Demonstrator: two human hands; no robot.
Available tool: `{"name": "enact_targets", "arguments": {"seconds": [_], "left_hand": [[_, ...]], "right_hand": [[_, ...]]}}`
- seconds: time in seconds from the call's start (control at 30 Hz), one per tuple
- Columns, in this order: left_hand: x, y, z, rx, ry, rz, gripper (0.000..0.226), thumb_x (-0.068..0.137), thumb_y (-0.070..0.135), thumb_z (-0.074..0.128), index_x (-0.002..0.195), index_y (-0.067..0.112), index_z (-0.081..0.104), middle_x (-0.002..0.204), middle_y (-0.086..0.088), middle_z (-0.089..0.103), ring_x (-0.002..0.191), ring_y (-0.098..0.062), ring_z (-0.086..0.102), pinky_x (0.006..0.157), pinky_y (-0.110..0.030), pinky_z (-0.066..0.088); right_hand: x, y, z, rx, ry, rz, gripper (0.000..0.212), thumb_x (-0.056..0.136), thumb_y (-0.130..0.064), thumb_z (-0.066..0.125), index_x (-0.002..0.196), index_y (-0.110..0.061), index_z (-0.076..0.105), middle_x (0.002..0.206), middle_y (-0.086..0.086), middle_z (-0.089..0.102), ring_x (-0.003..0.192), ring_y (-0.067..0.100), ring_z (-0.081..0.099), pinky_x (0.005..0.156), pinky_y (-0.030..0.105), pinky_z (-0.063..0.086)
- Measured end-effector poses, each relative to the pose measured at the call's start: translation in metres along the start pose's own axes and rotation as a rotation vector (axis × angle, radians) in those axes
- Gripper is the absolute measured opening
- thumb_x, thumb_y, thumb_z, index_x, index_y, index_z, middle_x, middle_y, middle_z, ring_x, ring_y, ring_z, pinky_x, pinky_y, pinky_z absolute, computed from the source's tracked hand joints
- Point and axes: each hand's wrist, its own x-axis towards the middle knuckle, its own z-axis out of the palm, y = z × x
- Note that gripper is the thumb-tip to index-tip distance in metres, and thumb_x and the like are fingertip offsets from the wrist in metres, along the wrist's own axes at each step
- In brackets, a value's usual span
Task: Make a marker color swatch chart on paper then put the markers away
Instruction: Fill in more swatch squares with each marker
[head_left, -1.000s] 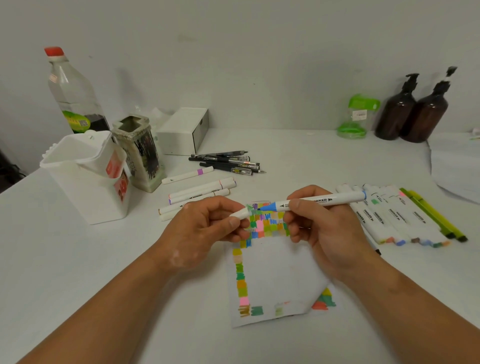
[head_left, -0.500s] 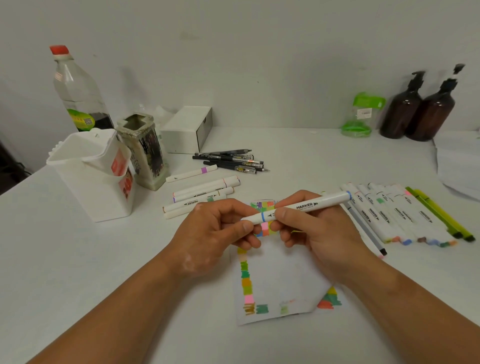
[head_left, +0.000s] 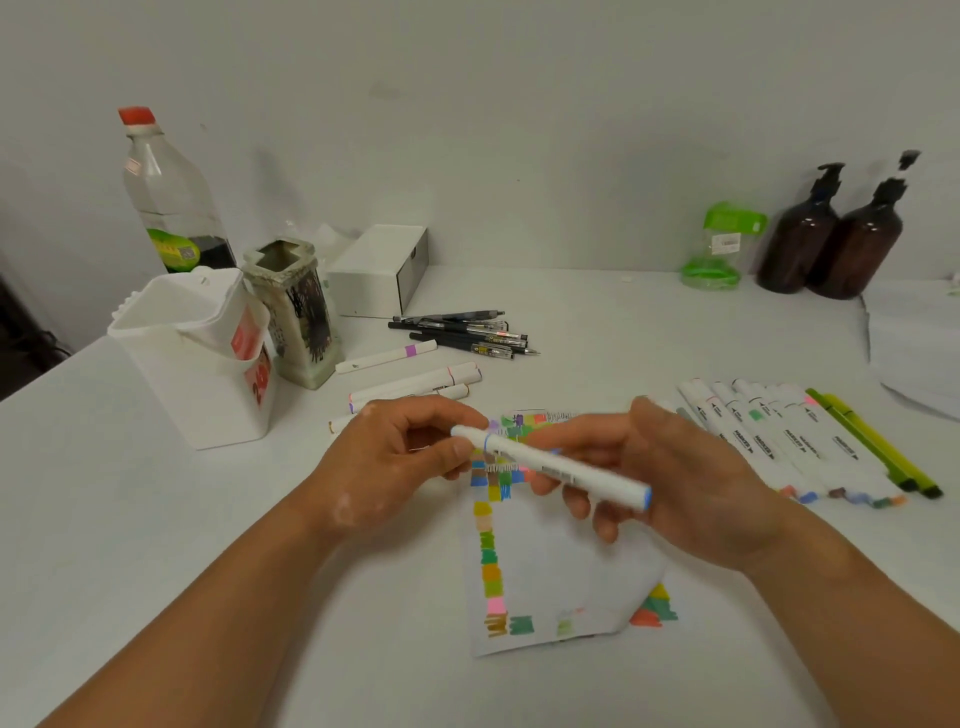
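A white marker (head_left: 550, 465) with blue rings at both ends is capped and held level above the swatch paper (head_left: 561, 561). My left hand (head_left: 395, 462) pinches its left cap end between thumb and forefinger. My right hand (head_left: 675, 488) grips the barrel, whose right end points toward me. The paper carries coloured swatches along its top, left and bottom edges, and its lower right corner is folded over. A row of several white markers (head_left: 779, 431) lies to the right, and three more white markers (head_left: 415, 382) lie behind my left hand.
A white plastic holder (head_left: 208, 395) and a ceramic pen pot (head_left: 296, 312) stand at the left, with a clear bottle (head_left: 166, 197) and white box (head_left: 379, 265) behind. Black pens (head_left: 467, 335) lie mid-table, green pens (head_left: 878, 441) right. Brown pump bottles (head_left: 800, 244) and a green-lidded jar (head_left: 722, 244) stand at the back.
The blue tip that showed a second ago is now covered by the cap. The marker's right end has swung down toward me, and both hands stayed on it.
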Motion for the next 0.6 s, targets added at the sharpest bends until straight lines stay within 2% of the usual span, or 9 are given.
{"name": "enact_targets", "arguments": {"seconds": [0.07, 0.13, 0.23, 0.3, 0.37, 0.4, 0.47, 0.53, 0.6], "left_hand": [[-0.002, 0.001, 0.006, 0.071, -0.008, 0.005, 0.024, 0.088, 0.013, 0.071, 0.106, 0.028, 0.075, 0.091, 0.006, 0.075, 0.079, -0.013, 0.071, 0.075, -0.024, 0.058], [-0.002, 0.001, 0.014, 0.153, -0.014, 0.037, 0.025, 0.087, 0.018, 0.074, 0.106, 0.034, 0.073, 0.092, 0.012, 0.074, 0.083, -0.013, 0.072, 0.076, -0.022, 0.058], [0.000, -0.004, 0.011, 0.330, 0.071, 0.076, 0.025, 0.084, 0.023, 0.078, 0.104, 0.036, 0.073, 0.088, 0.016, 0.072, 0.085, -0.009, 0.069, 0.076, -0.016, 0.055], [0.003, -0.009, 0.000, 0.479, 0.274, 0.048, 0.019, 0.083, 0.024, 0.079, 0.099, 0.033, 0.074, 0.079, 0.017, 0.070, 0.078, -0.005, 0.068, 0.073, -0.012, 0.054], [0.005, -0.014, -0.013, 0.631, 0.498, -0.016, 0.015, 0.083, 0.024, 0.080, 0.097, 0.026, 0.075, 0.079, 0.015, 0.068, 0.074, -0.005, 0.065, 0.074, -0.020, 0.053], [0.006, -0.016, -0.017, 0.686, 0.562, -0.050, 0.015, 0.083, 0.024, 0.079, 0.098, 0.023, 0.076, 0.082, 0.011, 0.068, 0.075, -0.009, 0.063, 0.074, -0.023, 0.051], [0.007, -0.021, -0.022, 0.756, 0.580, -0.111, 0.017, 0.085, 0.023, 0.077, 0.101, 0.021, 0.075, 0.093, 0.003, 0.070, 0.082, -0.016, 0.060, 0.077, -0.028, 0.048], [0.007, -0.024, -0.021, 0.794, 0.527, -0.151, 0.020, 0.085, 0.021, 0.075, 0.105, 0.021, 0.075, 0.100, 0.000, 0.069, 0.090, -0.018, 0.059, 0.083, -0.031, 0.049], [0.006, -0.025, -0.019, 0.830, 0.484, -0.175, 0.022, 0.085, 0.022, 0.074, 0.108, 0.022, 0.074, 0.102, 0.000, 0.068, 0.093, -0.019, 0.059, 0.088, -0.035, 0.050]], "right_hand": [[0.002, 0.002, 0.006, -0.240, 0.107, 0.048, 0.032, 0.089, -0.047, 0.065, 0.103, -0.021, 0.076, 0.093, 0.016, 0.078, 0.068, 0.015, 0.064, 0.057, 0.022, 0.049], [0.006, 0.008, 0.013, -0.538, 0.190, 0.052, 0.010, 0.088, -0.032, 0.077, 0.092, -0.025, 0.070, 0.075, 0.004, 0.079, 0.059, 0.004, 0.065, 0.057, 0.012, 0.045], [0.008, 0.011, 0.013, -0.779, 0.281, 0.061, 0.014, 0.082, -0.027, 0.081, 0.091, -0.031, 0.071, 0.070, -0.011, 0.075, 0.058, 0.000, 0.063, 0.061, 0.017, 0.047], [0.008, 0.007, 0.000, -0.871, 0.500, -0.005, 0.012, 0.077, -0.027, 0.081, 0.082, -0.034, 0.071, 0.071, -0.019, 0.072, 0.054, 0.000, 0.059, 0.057, 0.018, 0.046], [0.006, 0.002, -0.013, -0.996, 0.707, -0.010, 0.010, 0.075, -0.031, 0.078, 0.076, -0.035, 0.069, 0.071, -0.019, 0.070, 0.057, -0.001, 0.059, 0.051, 0.014, 0.040], [0.005, 0.001, -0.018, -1.053, 0.772, 0.027, 0.009, 0.076, -0.033, 0.076, 0.077, -0.035, 0.068, 0.070, -0.016, 0.069, 0.061, 0.000, 0.060, 0.052, 0.017, 0.040], [0.005, 0.004, -0.027, -1.117, 0.833, 0.117, 0.008, 0.077, -0.036, 0.074, 0.078, -0.033, 0.066, 0.073, -0.013, 0.068, 0.072, 0.005, 0.062, 0.060, 0.027, 0.048], [0.005, 0.008, -0.032, -1.148, 0.840, 0.196, 0.009, 0.079, -0.038, 0.072, 0.079, -0.032, 0.066, 0.076, -0.011, 0.068, 0.083, 0.014, 0.062, 0.071, 0.036, 0.056], [0.005, 0.011, -0.035, -1.177, 0.846, 0.237, 0.011, 0.079, -0.040, 0.070, 0.080, -0.031, 0.066, 0.078, -0.011, 0.068, 0.085, 0.015, 0.061, 0.074, 0.037, 0.057]]}}
